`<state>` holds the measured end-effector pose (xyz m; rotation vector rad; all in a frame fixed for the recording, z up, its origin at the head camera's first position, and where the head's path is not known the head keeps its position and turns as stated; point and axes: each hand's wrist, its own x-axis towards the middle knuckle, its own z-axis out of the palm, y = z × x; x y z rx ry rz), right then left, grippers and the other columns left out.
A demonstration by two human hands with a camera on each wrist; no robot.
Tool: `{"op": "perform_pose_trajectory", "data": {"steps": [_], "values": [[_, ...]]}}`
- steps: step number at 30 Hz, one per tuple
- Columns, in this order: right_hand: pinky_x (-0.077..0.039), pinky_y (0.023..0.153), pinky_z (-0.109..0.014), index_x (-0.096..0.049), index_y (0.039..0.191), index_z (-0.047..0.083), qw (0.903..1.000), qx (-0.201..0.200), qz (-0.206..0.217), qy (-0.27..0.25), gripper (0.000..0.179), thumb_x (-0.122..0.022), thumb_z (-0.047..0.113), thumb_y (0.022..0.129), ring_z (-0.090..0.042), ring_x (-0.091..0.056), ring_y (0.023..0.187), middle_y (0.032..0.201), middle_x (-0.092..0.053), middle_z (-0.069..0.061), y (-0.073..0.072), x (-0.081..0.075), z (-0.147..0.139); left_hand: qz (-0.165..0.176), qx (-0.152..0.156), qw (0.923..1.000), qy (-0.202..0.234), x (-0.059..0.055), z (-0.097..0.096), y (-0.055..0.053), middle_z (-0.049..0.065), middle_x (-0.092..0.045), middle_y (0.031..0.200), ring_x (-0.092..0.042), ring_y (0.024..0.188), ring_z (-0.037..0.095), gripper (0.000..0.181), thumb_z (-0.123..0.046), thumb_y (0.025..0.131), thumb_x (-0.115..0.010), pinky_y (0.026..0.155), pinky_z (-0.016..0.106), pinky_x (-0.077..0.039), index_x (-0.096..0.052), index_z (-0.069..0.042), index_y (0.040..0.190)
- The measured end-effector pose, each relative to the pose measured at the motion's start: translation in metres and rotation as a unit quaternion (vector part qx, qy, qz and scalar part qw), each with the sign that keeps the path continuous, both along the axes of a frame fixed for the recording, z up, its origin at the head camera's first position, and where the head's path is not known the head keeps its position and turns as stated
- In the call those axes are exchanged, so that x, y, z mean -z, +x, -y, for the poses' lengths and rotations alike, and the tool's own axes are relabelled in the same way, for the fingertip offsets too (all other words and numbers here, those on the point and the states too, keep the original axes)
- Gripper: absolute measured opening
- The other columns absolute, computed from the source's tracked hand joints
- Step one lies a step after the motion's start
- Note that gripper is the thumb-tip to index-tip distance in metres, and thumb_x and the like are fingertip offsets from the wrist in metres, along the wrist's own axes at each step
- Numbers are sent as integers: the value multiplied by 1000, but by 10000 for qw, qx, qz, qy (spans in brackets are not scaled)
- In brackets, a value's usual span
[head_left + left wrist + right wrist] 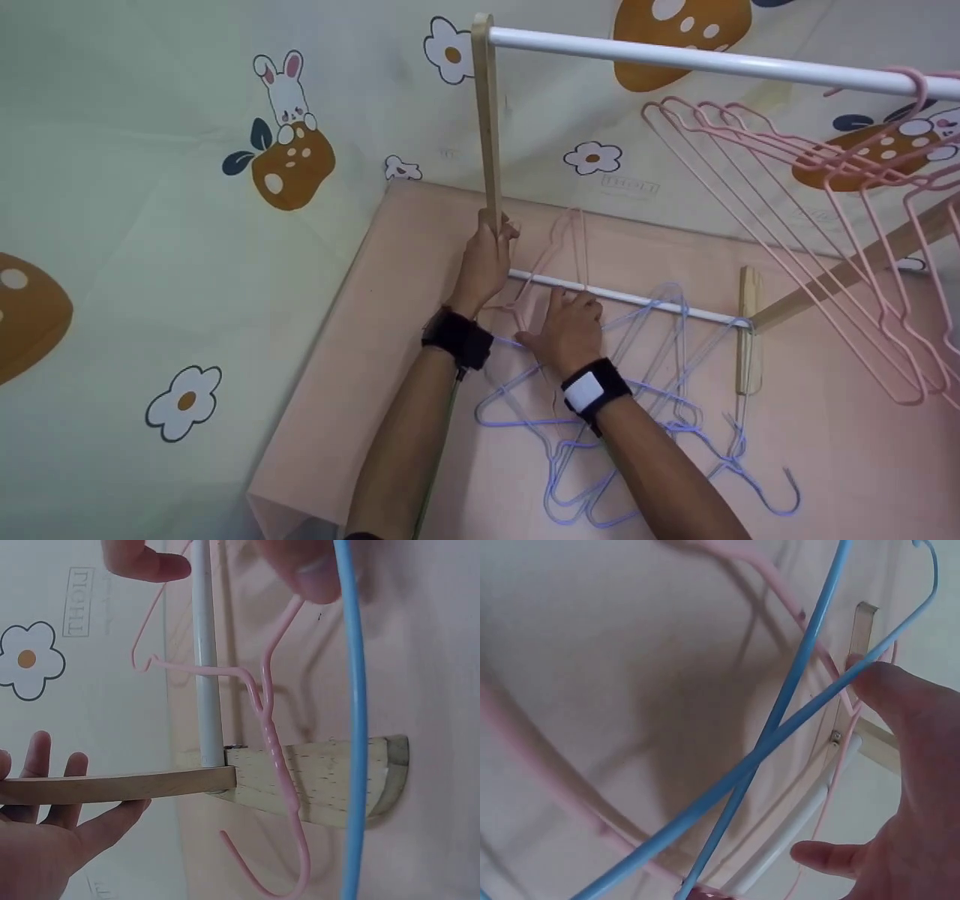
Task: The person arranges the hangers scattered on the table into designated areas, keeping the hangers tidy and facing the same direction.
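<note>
My left hand grips the wooden upright of a rack, low on the post. In the left wrist view its fingers lie around the wood. My right hand reaches over the lower white rod, thumb and fingers spread apart. A pink hanger lies across that rod with its hook toward the upright's foot. The right thumb is right at the hanger's shoulder, and a finger stretches beyond the rod. Blue hangers lie tangled under the right wrist; two blue wires cross close to the right wrist camera.
Several pink hangers hang from the upper white rod at the right. A second wooden upright slants there above its wooden foot. Pink cloth covers the table, against a printed wall covering.
</note>
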<state>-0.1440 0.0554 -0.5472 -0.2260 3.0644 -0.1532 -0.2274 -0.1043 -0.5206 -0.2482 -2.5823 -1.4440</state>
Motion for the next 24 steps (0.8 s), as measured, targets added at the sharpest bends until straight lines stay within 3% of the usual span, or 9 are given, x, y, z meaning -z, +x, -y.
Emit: {"op": "perform_pose_trajectory", "data": {"steps": [4, 10, 18, 24], "values": [[-55, 78, -49, -50, 132, -9, 9993, 56, 187, 323, 101, -80, 76, 86, -48, -63, 98, 115, -57, -44, 0, 2, 2, 0, 23, 10000, -40, -1, -1, 0, 16, -74, 123, -71, 121, 31, 17, -5, 118, -43, 97, 47, -58, -45, -2, 135], [-54, 79, -50, -53, 125, -11, 9994, 172, 251, 178, 92, -78, 69, 89, -47, -64, 96, 113, -59, -42, 0, 7, 2, 45, -4, 10000, 37, -2, -2, -1, 16, -75, 120, -71, 120, 33, 16, -6, 118, -44, 97, 49, -58, -46, -2, 134], [-56, 84, -55, -51, 133, -13, 9951, 479, 468, -727, 87, -81, 57, 90, -52, -62, 103, 117, -53, -40, -1, 8, -5, 304, 69, 9995, -25, -7, 3, -2, 18, -75, 122, -72, 112, 35, 17, -11, 119, -46, 89, 50, -57, -46, -3, 133], [-60, 80, -55, -45, 144, -12, 9890, 528, 726, -1180, 94, -85, 53, 89, -52, -60, 107, 124, -49, -40, 2, 6, -11, 721, 503, 9961, -8, -14, 13, -3, 20, -69, 115, -62, 88, 26, 22, -16, 119, -49, 74, 41, -53, -45, -3, 137]]}}
